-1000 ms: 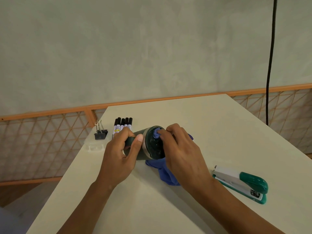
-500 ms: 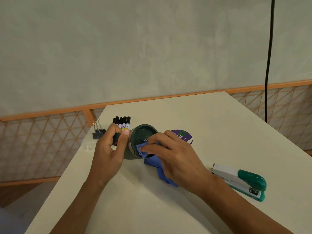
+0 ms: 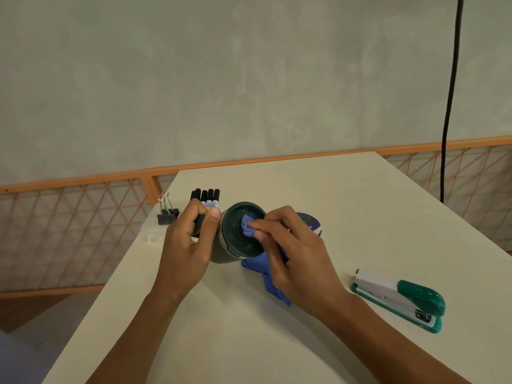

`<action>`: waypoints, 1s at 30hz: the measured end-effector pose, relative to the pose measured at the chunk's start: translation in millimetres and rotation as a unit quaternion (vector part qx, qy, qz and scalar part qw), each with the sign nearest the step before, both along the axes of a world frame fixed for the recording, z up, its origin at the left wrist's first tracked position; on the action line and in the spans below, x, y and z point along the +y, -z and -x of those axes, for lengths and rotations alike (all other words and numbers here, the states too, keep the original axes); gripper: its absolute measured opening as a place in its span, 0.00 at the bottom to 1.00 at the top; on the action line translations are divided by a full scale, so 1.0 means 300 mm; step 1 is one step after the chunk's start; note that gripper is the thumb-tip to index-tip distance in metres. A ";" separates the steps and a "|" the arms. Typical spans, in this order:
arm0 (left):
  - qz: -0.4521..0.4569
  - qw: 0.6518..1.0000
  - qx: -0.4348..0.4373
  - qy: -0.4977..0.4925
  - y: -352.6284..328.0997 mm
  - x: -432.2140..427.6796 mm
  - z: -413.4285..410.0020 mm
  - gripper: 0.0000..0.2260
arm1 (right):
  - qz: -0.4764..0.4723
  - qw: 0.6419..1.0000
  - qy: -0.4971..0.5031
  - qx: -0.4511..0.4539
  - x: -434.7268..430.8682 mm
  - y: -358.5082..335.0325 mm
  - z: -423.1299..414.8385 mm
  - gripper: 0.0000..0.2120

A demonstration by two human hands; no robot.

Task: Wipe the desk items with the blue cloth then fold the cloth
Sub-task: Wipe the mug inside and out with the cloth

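The left hand (image 3: 188, 245) has its fingers curled round the green tumbler (image 3: 235, 245), tipped sideways over the counter (image 3: 332, 195). The right hand (image 3: 299, 261) pinches the blue cloth (image 3: 267, 277) in its fingers against the lid. The rest of the cloth trails under that palm. A stapler (image 3: 399, 299) lies well to their right.

Pale plaster wall (image 3: 221, 79) at 12 o'clock, orange lattice railing (image 3: 69, 231) beneath it, 1 black cable (image 3: 449, 106) hanging at 2 o'clock, cream table (image 3: 304, 184) below.
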State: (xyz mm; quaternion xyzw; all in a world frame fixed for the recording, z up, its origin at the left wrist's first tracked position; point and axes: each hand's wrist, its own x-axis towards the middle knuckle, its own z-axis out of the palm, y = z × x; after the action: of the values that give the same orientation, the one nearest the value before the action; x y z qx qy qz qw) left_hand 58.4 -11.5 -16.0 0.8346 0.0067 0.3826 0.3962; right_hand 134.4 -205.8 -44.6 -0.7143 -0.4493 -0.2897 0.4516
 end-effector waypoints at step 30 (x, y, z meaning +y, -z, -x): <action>0.011 1.000 -0.005 -0.016 0.010 -0.015 -0.011 0.11 | 0.006 0.998 0.039 -0.056 -0.003 0.004 0.010 0.11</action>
State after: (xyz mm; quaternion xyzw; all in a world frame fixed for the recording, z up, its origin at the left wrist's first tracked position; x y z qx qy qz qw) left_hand 61.6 -16.0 -19.1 0.8280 0.0221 0.3927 0.3996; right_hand 131.2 -206.6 -45.8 -0.7167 -0.4477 -0.3436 0.4097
